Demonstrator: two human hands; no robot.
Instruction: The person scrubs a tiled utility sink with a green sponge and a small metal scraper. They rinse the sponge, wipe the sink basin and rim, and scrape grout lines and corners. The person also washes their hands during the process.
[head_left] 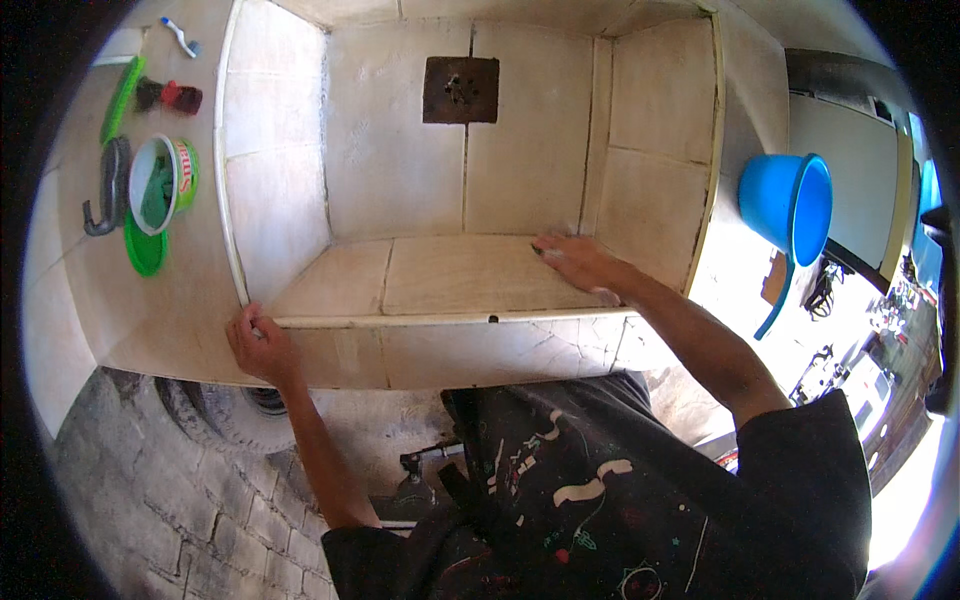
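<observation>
A large sink lined with beige tiles (385, 190) fills the middle, with a square rusty drain plate (461, 90) in its floor. At the sink's near left corner, my left hand (262, 345) is closed, its fingers curled on the rim (340, 321). My right hand (580, 268) lies flat against the sloping near inner wall (460, 272), right of its middle, fingers stretched out. I see nothing held in it.
On the left ledge sit a toothbrush (181, 38), a red-and-black brush (172, 97), a green-handled brush (121, 100), a white-green tub (181, 175) holding green stuff, a green lid (147, 248) and a grey pipe piece (113, 190). A blue dipper (770, 200) is at the right.
</observation>
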